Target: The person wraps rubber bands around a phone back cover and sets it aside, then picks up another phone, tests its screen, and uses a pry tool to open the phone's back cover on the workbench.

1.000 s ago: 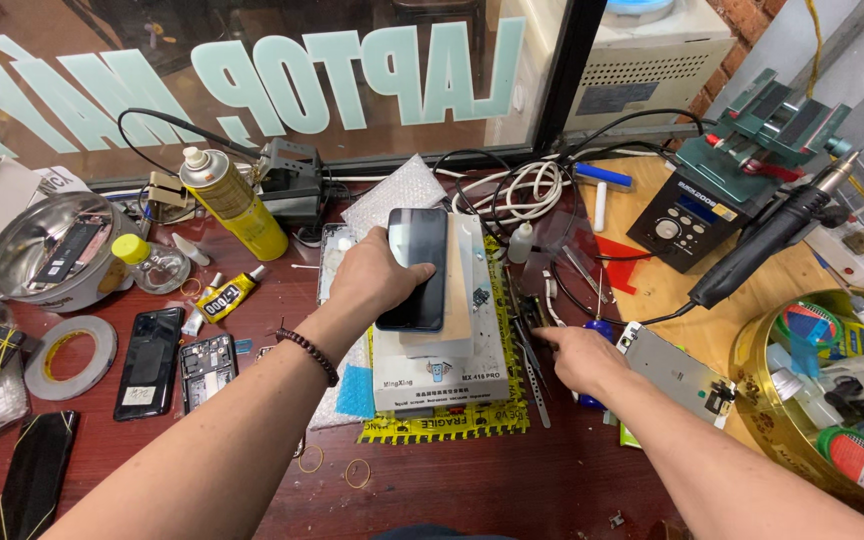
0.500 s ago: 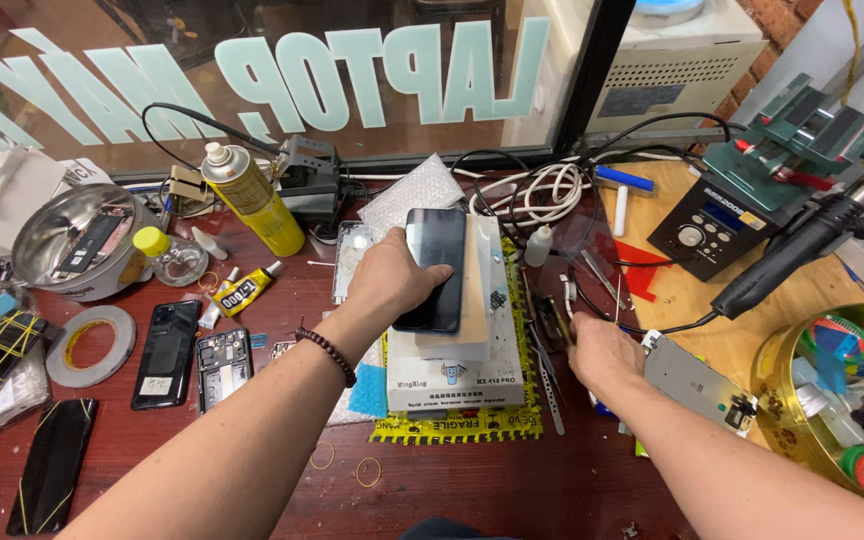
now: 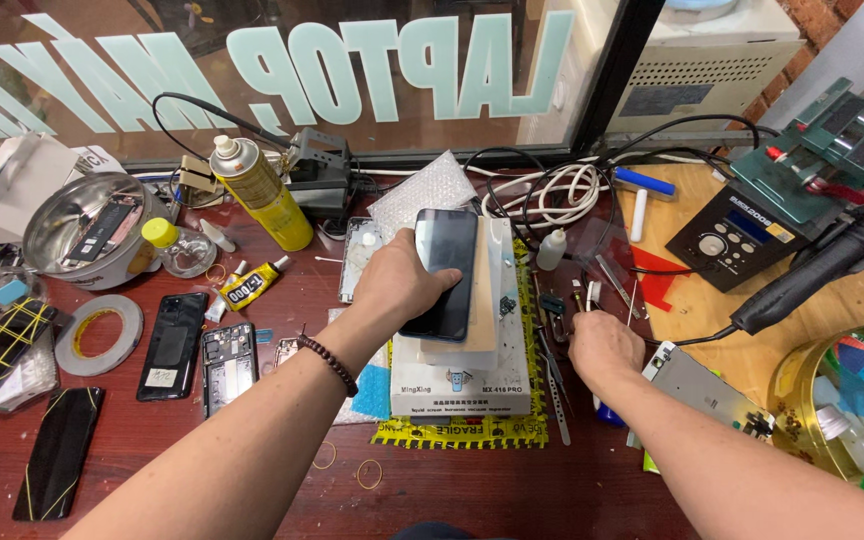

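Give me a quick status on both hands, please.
Left hand flat on phone atop white box. Right hand among tweezers. Nothing blocking.

A phone repair shop: opened phones [image 3: 227, 365], soldering station [image 3: 737, 235], lettered window [image 3: 282, 70].
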Tool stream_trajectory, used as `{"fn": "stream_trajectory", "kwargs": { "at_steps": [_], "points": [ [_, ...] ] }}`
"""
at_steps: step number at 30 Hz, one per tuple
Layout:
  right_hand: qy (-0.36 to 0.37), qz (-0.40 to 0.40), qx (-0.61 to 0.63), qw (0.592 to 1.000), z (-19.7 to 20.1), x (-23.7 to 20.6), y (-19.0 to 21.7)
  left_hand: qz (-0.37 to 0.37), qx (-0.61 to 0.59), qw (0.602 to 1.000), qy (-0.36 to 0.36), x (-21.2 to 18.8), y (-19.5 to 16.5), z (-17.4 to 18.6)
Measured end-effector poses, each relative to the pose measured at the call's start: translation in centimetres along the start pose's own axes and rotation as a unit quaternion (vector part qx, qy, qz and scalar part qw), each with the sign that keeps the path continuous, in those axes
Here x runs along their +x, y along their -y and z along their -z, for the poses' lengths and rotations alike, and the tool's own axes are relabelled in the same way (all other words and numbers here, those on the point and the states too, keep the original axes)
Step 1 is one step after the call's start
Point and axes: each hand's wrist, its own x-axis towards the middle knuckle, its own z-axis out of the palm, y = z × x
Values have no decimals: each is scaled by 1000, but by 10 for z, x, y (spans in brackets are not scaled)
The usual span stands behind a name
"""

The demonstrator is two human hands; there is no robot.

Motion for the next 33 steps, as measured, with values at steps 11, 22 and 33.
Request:
{"fn": "stream_trajectory", "kwargs": {
  "at_steps": [11,22,33],
  "points": [
    [56,-42,-5,998,5,11,7,10,-6,1000,2,-4,-2,0],
    [-14,-47,184,982,9,8,-1,11,-9,1000,-2,-1,0,-1],
    [49,-102,365,924,17,17,-4,4,-2,1000,3,0,0,-1]
  ]
}}
